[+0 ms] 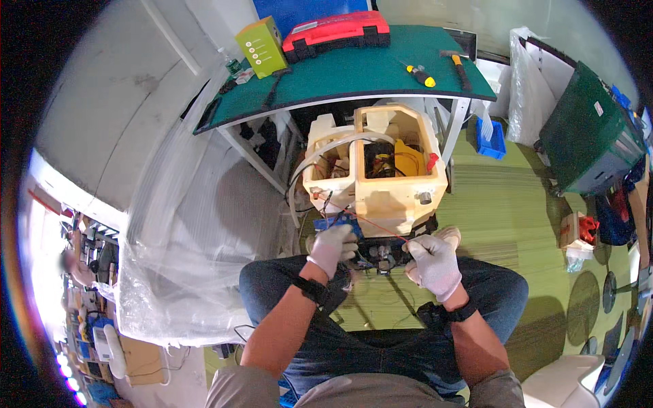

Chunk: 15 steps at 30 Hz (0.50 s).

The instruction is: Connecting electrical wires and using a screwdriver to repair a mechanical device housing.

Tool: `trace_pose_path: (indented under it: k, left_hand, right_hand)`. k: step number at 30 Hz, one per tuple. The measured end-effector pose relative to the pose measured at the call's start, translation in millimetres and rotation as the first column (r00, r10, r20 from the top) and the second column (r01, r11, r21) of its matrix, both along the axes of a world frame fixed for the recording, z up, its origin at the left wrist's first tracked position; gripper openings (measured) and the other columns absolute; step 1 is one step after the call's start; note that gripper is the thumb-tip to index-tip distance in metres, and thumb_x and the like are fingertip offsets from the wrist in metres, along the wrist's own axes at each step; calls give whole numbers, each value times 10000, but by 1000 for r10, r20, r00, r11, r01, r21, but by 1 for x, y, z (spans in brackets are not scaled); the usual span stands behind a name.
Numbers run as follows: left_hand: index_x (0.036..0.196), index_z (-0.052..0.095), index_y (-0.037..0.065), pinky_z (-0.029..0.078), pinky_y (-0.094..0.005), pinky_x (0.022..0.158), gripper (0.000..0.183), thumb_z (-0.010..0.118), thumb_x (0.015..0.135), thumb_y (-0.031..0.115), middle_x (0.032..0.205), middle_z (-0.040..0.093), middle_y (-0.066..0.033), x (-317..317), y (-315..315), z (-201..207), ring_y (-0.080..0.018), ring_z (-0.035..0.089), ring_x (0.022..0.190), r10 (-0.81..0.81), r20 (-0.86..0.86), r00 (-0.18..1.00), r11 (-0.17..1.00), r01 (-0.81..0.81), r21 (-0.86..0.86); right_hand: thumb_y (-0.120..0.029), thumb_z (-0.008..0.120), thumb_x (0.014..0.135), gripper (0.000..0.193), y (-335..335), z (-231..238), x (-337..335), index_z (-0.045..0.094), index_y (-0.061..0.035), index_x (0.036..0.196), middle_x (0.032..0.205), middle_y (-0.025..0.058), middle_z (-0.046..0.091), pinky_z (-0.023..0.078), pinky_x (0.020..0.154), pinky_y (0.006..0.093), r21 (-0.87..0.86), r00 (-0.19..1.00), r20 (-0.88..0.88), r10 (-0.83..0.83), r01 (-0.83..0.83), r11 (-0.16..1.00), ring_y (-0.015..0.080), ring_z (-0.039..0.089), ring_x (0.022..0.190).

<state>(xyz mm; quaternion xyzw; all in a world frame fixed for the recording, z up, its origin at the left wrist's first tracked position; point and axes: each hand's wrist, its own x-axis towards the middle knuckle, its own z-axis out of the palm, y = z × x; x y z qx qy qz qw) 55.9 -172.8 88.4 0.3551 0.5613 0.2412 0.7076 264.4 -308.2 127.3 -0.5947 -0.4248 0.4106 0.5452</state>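
In front of my knees stands a cream plastic machine housing [401, 202] with two open bays; wires and a yellow part [407, 158] show inside. A pale hose [320, 151] arches over it. My right hand [435, 267], in a white glove, pinches the end of a thin red wire [371, 222] that runs left across the housing's front. My left hand [333, 248], gloved too, has its fingers curled beside a blue part [333, 223] and dark wires; what it holds is hidden. Small metal fittings [383, 257] sit low between both hands.
Behind the housing is a green-topped workbench [354, 64] bearing a red toolbox [337, 34], a green-yellow box [262, 47], a hammer [460, 70] and a yellow-black screwdriver [422, 76]. Plastic-wrapped goods [183, 258] stand left. A blue bin [490, 139] and a dark green cabinet [588, 132] are right.
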Motion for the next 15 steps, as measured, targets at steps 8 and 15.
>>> trace_pose_path:
  k: [8, 15]
  left_hand:
    - [1169, 564, 67, 531, -275, 681, 311, 524, 962, 296, 1000, 641, -43, 14, -31, 20, -155, 635, 777, -101, 190, 977, 993, 88, 76]
    - [1111, 569, 60, 531, -272, 687, 249, 522, 963, 255, 970, 639, -38, 14, -29, 28, -147, 640, 771, -135, 227, 965, 977, 91, 195]
  right_hand:
    - [-108, 549, 941, 180, -10, 16, -13, 627, 36, 868, 573, 35, 539, 353, 385, 232, 31, 999, 20, 47, -47, 998, 88, 490, 422]
    - [-99, 560, 935, 160, -16, 10, -19, 627, 37, 884, 610, 33, 562, 367, 415, 229, 11, 994, 66, 82, -83, 996, 85, 494, 469]
